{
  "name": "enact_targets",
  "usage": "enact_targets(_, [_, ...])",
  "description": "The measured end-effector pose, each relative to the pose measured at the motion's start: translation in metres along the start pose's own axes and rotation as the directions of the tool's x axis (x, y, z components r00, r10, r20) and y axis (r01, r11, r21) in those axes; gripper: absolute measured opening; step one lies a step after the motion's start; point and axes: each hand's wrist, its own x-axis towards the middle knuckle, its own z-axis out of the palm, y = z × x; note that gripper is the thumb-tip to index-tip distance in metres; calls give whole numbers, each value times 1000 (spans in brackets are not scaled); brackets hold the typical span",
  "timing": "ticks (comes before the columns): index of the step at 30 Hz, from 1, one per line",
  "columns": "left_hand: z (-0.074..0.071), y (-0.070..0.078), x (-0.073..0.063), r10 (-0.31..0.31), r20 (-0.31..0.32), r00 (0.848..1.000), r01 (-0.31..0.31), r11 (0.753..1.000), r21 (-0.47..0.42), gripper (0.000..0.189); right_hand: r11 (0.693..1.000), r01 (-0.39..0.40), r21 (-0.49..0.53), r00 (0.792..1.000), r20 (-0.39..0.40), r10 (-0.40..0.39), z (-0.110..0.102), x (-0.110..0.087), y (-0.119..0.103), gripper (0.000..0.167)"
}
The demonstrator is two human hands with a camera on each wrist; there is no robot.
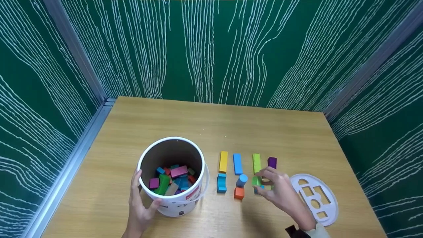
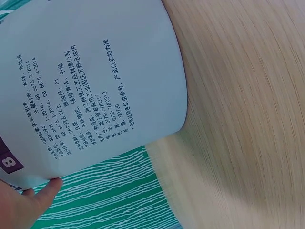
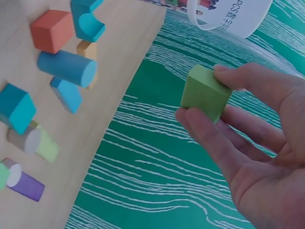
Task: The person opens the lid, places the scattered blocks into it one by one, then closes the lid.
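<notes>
My left hand (image 1: 141,210) grips the side of a white bucket (image 1: 178,207) near its rim, fingers on the left and thumb in front. In the left wrist view, fingertips (image 2: 50,191) touch the printed wall. The bucket holds many coloured blocks, among them a pink block (image 1: 178,171) and a green one (image 1: 162,184). My right hand (image 1: 279,190) pinches a green block (image 3: 205,93) between thumb and fingers, raised above the table. Close to it are a light green bar (image 1: 256,163), a purple block (image 1: 272,162) and a teal cube (image 3: 16,107), partly hidden by the hand in the head view.
Left of the right hand stand a yellow bar (image 1: 223,162), a blue bar (image 1: 237,164), a teal arched block (image 1: 221,183), and a blue cylinder (image 1: 242,180) by an orange cube (image 1: 239,193). A white lid with cut-out shapes (image 1: 327,195) lies at the right. Green patterned panels surround the table.
</notes>
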Motion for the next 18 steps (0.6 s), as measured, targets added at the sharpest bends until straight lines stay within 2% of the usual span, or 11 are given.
enact_targets(7, [0,2,1,-22,0,1000,22,1000,9,91,999,54,-5,998,15,-53,2,11,-13,29])
enact_targets(13, [-1,5,1,-53,6,999,53,999,-2,91,980,197,-24,980,-13,-197,6,20,-20,31])
enact_targets(16, [-1,4,0,-41,2,999,41,999,-5,90,969,242,-42,970,-22,-243,7,24,-24,32])
enact_targets(18, [-1,4,0,-24,-2,1000,24,1000,-2,90,971,238,-32,971,-11,-238,7,27,-28,33])
